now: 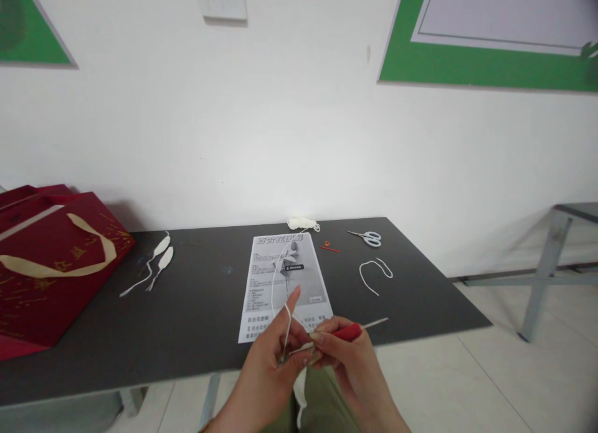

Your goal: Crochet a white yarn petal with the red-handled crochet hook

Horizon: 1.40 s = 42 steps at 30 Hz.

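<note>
My left hand (271, 361) pinches a small piece of white crochet work (300, 390), whose lower part hangs below the fingers over my lap. White yarn (288, 326) loops over its raised index finger. My right hand (350, 361) grips a crochet hook (349, 332) by its red handle, with the fingertips meeting the left hand's at the work. A thin pale length sticks out past the handle to the right; I cannot tell whether it is yarn. The hook's tip is mostly hidden among the fingers. Beneath the yarn lies a printed pattern sheet (261, 290).
A yarn skein (303, 223) lies behind the sheet on the dark table (200, 321). Scissors (369, 237), small orange-red items (329, 248) and a loose yarn piece (369, 265) lie to the right. Two white crocheted petals (163, 258) lie left, near a red gift bag (60, 265).
</note>
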### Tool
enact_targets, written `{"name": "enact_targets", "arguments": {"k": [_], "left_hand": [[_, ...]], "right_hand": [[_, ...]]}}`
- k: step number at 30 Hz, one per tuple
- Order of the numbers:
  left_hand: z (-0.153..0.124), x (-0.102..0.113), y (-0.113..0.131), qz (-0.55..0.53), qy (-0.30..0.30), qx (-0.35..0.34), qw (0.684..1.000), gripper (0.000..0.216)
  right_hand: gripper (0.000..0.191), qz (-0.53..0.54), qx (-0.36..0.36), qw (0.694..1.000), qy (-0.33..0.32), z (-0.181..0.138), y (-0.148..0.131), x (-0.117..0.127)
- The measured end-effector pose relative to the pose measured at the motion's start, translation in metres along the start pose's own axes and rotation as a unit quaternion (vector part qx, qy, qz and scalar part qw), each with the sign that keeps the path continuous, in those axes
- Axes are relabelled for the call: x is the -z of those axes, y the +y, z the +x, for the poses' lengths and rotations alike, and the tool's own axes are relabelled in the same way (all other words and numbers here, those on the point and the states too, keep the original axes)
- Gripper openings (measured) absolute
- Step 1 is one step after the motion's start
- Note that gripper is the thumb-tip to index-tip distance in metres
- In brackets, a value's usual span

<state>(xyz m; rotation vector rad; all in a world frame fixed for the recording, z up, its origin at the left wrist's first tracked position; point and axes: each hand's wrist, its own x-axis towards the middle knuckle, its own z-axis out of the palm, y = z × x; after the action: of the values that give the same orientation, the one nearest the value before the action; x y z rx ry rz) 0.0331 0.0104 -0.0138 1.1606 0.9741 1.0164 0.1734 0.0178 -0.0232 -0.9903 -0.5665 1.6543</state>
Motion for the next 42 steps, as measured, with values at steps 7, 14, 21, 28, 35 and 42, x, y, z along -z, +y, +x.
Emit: {"name": "enact_targets", "arguments": {"k": [7,14,21,28,35,42], "left_hand": [[-0.003,-0.001,0.007,-0.05,0.008,-0.005,0.999,0.084],[-0.008,-0.003,0.013,-0.056,0.029,-0.024,0.998,0.08],[-0.015,-0.005,0.016,-0.091,0.021,-0.006,0.996,0.079],[-0.021,-0.007,0.016,-0.067,0.033,0.0,0.997,0.079],[-0.024,-0.012,0.022,-0.051,0.051,-0.025,0.997,0.075],[-0.025,-0.008,0.023,0.008,0.04,-0.044,0.998,0.065]], "right_hand": [[0.023,0.029,-0.004,0.999,-0.025,-0.006,-0.001,-0.002],[0.024,0.091,0.02,0.995,-0.033,-0.014,0.006,-0.006],[0.029,0.119,0.021,0.992,-0.022,-0.025,0.006,-0.017],[0.03,0.127,0.033,0.991,-0.024,-0.03,0.002,-0.024],[0.028,0.136,0.031,0.989,-0.047,-0.036,-0.001,-0.024],[0.028,0.163,-0.004,0.986,-0.046,-0.038,0.001,-0.021]]}}
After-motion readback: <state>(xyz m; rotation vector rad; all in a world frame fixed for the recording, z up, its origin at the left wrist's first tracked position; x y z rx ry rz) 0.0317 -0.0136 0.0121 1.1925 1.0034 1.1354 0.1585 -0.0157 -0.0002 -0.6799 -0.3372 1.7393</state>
